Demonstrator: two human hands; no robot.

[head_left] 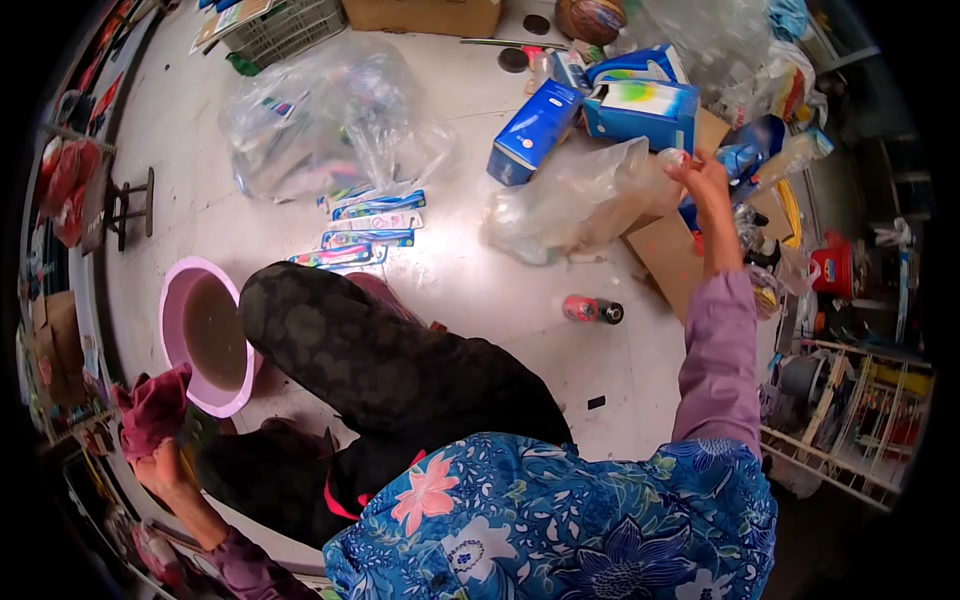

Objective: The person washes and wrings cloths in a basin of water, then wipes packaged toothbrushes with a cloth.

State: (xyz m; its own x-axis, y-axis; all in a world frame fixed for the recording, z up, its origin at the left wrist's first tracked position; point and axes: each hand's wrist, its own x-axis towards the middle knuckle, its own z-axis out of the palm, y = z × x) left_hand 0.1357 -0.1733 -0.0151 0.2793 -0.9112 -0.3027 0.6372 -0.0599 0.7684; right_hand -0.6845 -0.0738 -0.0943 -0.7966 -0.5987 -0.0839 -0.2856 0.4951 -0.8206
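Observation:
My left hand, low at the left, is closed around a dark red cloth beside a pink basin of murky water. Out at the upper right, the fingers of my right hand pinch the end of a translucent plastic bag, where something small, red and white shows. That bag lies on the floor, reaching left from my fingers. Just behind it are a blue box and a blue-green box. Packaged toothbrushes lie in a row in front of my knees.
A large clear bag of packages lies beyond the toothbrushes. A red-and-black bottle rests on its side near my right forearm. Flattened cardboard and clutter fill the right side, with a wire rack lower down. A small stool stands left.

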